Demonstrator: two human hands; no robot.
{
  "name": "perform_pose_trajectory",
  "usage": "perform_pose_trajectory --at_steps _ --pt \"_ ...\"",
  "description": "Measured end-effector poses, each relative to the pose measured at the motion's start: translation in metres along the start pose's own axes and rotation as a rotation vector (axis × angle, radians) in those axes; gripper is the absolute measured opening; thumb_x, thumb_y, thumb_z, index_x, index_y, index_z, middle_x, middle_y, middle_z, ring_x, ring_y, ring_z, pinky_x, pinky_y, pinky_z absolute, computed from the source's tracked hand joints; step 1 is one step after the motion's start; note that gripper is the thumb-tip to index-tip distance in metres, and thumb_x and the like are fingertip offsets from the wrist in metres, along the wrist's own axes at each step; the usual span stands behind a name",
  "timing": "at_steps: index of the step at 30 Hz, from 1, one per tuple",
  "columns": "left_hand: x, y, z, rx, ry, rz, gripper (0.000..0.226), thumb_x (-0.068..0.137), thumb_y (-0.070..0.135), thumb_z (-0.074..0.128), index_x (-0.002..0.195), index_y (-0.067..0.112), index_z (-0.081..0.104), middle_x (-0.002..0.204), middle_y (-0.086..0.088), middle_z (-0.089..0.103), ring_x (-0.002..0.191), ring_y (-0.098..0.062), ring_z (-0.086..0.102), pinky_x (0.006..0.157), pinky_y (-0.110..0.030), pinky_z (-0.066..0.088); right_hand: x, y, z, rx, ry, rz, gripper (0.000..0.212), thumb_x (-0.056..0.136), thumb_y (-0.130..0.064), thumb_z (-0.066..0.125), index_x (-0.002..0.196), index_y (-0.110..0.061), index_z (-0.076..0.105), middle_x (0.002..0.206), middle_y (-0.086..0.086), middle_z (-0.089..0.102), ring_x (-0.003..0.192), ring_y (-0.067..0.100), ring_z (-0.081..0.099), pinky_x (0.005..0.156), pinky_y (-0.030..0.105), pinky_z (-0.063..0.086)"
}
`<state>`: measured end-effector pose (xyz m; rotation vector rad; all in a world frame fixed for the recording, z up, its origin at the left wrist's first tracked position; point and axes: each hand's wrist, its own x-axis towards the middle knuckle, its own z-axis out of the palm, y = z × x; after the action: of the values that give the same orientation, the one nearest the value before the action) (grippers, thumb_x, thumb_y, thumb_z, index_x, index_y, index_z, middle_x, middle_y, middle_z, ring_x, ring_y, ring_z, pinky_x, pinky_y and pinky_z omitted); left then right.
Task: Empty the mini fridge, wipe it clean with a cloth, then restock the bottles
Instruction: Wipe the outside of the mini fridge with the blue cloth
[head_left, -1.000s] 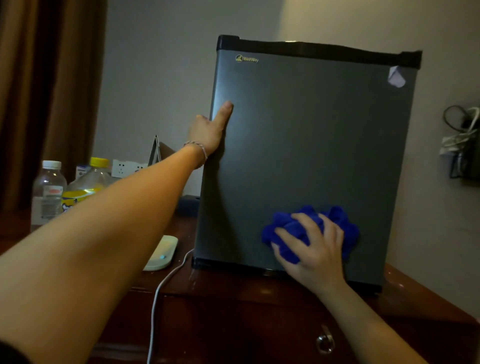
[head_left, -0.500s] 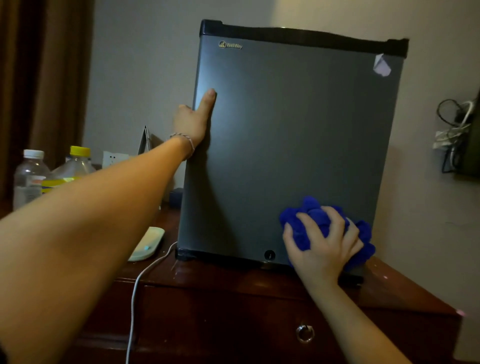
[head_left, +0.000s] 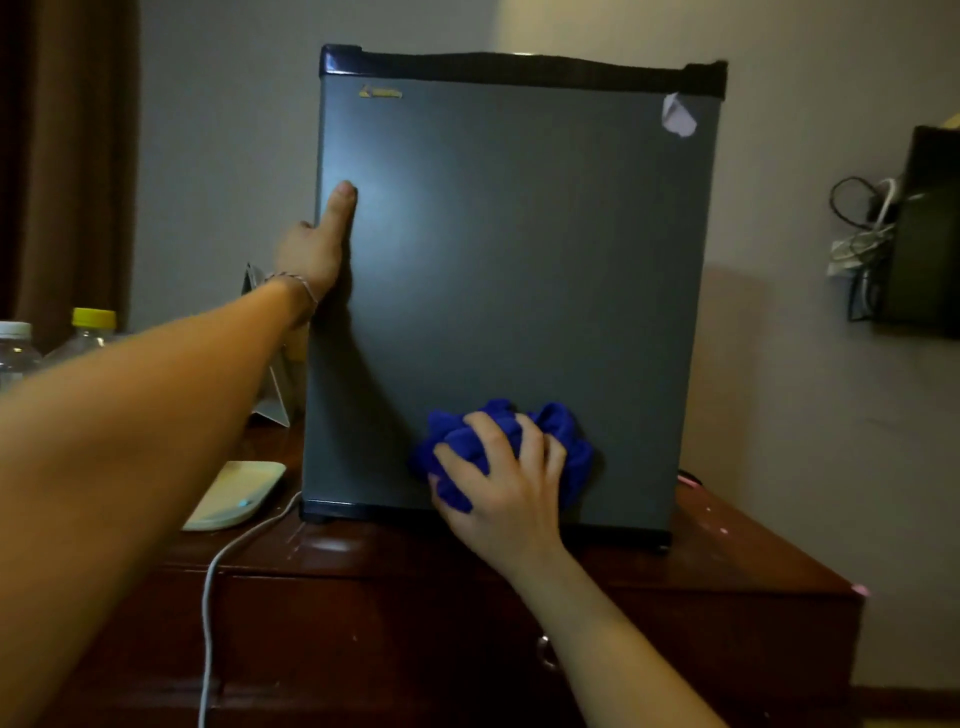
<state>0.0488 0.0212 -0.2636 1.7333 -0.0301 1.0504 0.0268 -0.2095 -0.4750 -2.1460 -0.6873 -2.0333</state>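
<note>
Two hands are at work on the closed door of the mini fridge, which stands on a dark wooden cabinet.

Nearest, the right hand has its fingers curled over a bunched blue cloth and presses it flat against the lower part of the door, just above the bottom edge. The grip is a spread, half-closed clutch: fingers splayed across the wad, palm behind it.

Farther off, the left hand steadies the left edge of the door. Its thumb lies straight up the front face; the fingers pass round the side, out of sight, so I cannot tell how tightly they hold.

Judgement: the wiping step is in hand, on the outer door. It would be done well by keeping the cloth flat under even pressure, working in overlapping passes along the bottom strip, with the left hand bracing so the fridge does not slide on the cabinet.

Farthest, two plastic bottles stand at the far left, outside the fridge, not yet restocked.
</note>
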Motion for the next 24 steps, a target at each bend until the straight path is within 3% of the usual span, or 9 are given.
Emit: perform_pose_trajectory --at_steps 5,9,15,19,24 --pt "-0.002 0.000 0.002 0.019 0.028 0.001 0.094 0.086 0.083 0.034 0.117 -0.001 0.061 0.119 -0.019 0.061 0.102 -0.029 0.055 0.091 -0.038 0.039 -0.025 0.076 -0.038 -0.070 0.042 0.130 0.026 0.078 -0.042 0.075 0.102 -0.032 0.075 0.129 0.005 0.062 0.114 0.044 0.049 0.088 0.051 0.038" --pt "-0.005 0.002 0.004 -0.001 0.038 -0.022 0.096 0.087 0.082 0.034 0.127 -0.002 0.058 0.131 -0.021 0.058 0.117 -0.034 0.055 0.101 -0.041 0.039 -0.036 0.106 -0.051 -0.098 0.095 0.233 0.022 0.081 -0.041 0.073 0.101 -0.031 0.075 0.128 0.005 0.058 0.110 0.044 0.049 0.088 0.054 0.039" --pt "-0.007 0.004 0.003 -0.002 0.042 -0.041 0.100 0.085 0.084 0.033 0.128 -0.002 0.058 0.132 -0.022 0.058 0.118 -0.035 0.055 0.100 -0.040 0.038 -0.033 0.102 -0.045 -0.130 0.147 0.235 0.020 0.081 -0.038 0.073 0.098 -0.029 0.077 0.125 0.008 0.061 0.109 0.046 0.050 0.088 0.055 0.038" --pt "-0.004 0.001 0.002 -0.002 0.033 -0.045 0.101 0.082 0.088 0.031 0.115 -0.002 0.063 0.114 -0.023 0.063 0.103 -0.036 0.059 0.093 -0.044 0.043 -0.020 0.079 -0.036 -0.136 0.139 0.284 0.022 0.079 -0.039 0.074 0.098 -0.028 0.076 0.125 0.009 0.062 0.111 0.047 0.050 0.087 0.054 0.036" --pt "-0.005 0.004 0.005 -0.001 0.038 -0.024 0.077 0.090 0.078 0.034 0.096 0.006 0.061 0.091 -0.011 0.058 0.085 -0.025 0.052 0.078 -0.036 0.036 0.013 0.008 -0.008 -0.119 0.116 0.249 0.020 0.079 -0.041 0.072 0.097 -0.031 0.075 0.121 0.009 0.067 0.106 0.046 0.055 0.084 0.052 0.036"
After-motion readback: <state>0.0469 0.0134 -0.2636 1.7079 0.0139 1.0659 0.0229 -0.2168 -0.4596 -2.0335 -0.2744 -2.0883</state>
